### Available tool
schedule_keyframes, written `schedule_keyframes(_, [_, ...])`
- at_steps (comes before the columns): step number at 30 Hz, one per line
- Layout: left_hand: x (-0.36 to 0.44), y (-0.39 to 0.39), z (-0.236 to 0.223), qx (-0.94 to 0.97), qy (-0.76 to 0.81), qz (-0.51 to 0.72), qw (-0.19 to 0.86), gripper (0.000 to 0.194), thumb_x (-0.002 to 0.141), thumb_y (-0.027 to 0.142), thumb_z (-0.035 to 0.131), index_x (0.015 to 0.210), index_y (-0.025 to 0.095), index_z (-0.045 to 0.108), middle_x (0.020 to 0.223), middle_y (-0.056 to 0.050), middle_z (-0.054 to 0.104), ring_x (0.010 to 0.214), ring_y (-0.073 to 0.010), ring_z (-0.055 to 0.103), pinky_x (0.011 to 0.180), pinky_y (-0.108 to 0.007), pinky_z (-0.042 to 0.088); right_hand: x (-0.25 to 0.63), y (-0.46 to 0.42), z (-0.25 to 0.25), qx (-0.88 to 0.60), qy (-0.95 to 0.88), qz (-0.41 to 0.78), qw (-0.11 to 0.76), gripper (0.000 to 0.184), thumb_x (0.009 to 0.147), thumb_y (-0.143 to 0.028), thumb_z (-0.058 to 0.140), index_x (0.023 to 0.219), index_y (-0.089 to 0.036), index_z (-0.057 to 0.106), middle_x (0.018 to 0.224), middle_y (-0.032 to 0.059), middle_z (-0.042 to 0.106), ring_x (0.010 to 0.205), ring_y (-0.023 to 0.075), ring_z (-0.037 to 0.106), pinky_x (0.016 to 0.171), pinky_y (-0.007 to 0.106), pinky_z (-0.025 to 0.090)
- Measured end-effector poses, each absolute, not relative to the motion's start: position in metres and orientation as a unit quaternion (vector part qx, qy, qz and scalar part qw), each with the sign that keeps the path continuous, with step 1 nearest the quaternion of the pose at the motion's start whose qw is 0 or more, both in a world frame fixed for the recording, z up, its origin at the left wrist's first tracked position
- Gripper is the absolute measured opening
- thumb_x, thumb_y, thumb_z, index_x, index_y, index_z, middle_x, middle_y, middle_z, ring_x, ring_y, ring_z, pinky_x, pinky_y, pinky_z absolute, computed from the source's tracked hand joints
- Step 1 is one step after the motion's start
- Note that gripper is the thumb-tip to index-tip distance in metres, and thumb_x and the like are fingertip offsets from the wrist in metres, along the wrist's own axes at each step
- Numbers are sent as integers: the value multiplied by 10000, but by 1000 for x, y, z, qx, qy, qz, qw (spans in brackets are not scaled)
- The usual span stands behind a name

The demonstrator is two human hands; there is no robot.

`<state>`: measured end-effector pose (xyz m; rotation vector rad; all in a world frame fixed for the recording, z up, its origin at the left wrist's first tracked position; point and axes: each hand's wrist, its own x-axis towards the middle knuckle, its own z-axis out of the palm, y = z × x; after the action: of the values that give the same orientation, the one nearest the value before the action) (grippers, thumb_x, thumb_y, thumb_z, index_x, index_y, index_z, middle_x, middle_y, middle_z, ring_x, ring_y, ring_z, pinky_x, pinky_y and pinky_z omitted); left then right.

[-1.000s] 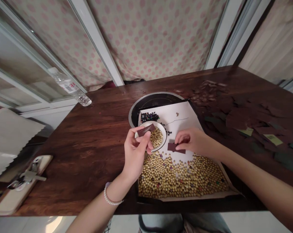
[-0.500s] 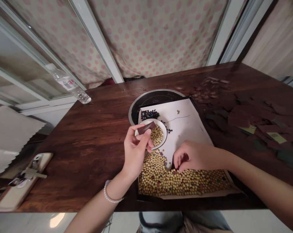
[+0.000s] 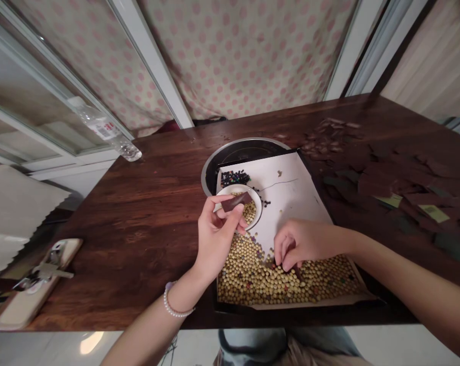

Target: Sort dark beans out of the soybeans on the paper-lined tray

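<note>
My left hand [image 3: 220,229] pinches a small dark brown folded pouch [image 3: 235,201] between thumb and fingers, just above a small white bowl [image 3: 257,216] of yellow beans. My right hand [image 3: 296,246] is closed, fingertips down among loose yellow beans [image 3: 252,282] in the lower part of a shallow tray. A dark brown piece [image 3: 299,274] shows just under its fingers; most of it is hidden. A few coloured beads are mixed with the beans. Black beads [image 3: 233,178] lie heaped in the tray's far left corner.
The white-lined tray [image 3: 290,193] overlaps a round black plate [image 3: 248,147]. Dark brown pieces [image 3: 397,178] are spread over the table's right side. A plastic bottle [image 3: 108,129] lies at the back left; keys [image 3: 50,267] rest on a pale block at the left edge.
My right hand has shifted slightly, with the brown piece now showing at the right of its fingers, in the beans. My left hand with the pouch has moved slightly right.
</note>
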<state>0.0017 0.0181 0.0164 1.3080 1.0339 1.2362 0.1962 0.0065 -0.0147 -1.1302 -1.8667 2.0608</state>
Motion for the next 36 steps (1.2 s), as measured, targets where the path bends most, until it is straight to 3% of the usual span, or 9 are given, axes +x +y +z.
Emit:
schedule_keyframes(4, [4, 15, 16, 587, 440, 493, 467, 213, 749, 207, 655, 911, 174, 521, 672, 17, 629, 560, -82, 589, 551, -193, 526, 196, 9, -15, -368, -619, 689, 86, 150, 637, -224, 682, 749, -125, 676, 652, 28, 673, 527, 102, 598, 520, 209, 473])
schedule_keyframes(7, [3, 12, 13, 663, 435, 476, 379, 203, 717, 183, 679, 877, 173, 554, 787, -7, 649, 681, -108, 616, 619, -217, 527, 198, 10, -9, -353, -647, 666, 114, 140, 649, -203, 677, 768, -129, 679, 703, 39, 690, 606, 117, 625, 568, 213, 474])
schedule_keyframes(15, [-1, 6, 11, 796, 368, 437, 200, 238, 704, 139, 687, 895, 202, 560, 892, -24, 640, 859, -162, 615, 762, -294, 500, 201, 8, 15, -377, -770, 483, 177, 123, 732, -248, 626, 801, -192, 711, 718, 11, 687, 588, 97, 530, 523, 216, 384])
schedule_keyframes(24, [0, 11, 14, 752, 423, 467, 194, 194, 735, 159, 659, 894, 202, 556, 989, -45, 622, 984, -206, 569, 902, -405, 408, 223, 26, 2, -514, -750, 392, 141, 92, 692, -186, 613, 735, -174, 693, 640, 8, 633, 567, 105, 506, 532, 230, 362])
schedule_keyframes(28, [0, 14, 13, 711, 459, 471, 250, 181, 750, 181, 646, 915, 195, 573, 929, -30, 622, 912, -180, 582, 858, -347, 428, 209, 17, 3, -469, -785, 360, 187, 76, 698, -174, 609, 712, -162, 683, 720, 24, 617, 611, 106, 510, 551, 228, 368])
schedule_keyframes(36, [1, 14, 14, 652, 477, 481, 342, 187, 726, 189, 667, 889, 190, 576, 835, -12, 628, 719, -131, 572, 667, -252, 443, 188, 0, -3, -360, -813, 428, 160, 97, 721, -131, 569, 712, -150, 663, 698, 15, 612, 590, 98, 510, 556, 220, 375])
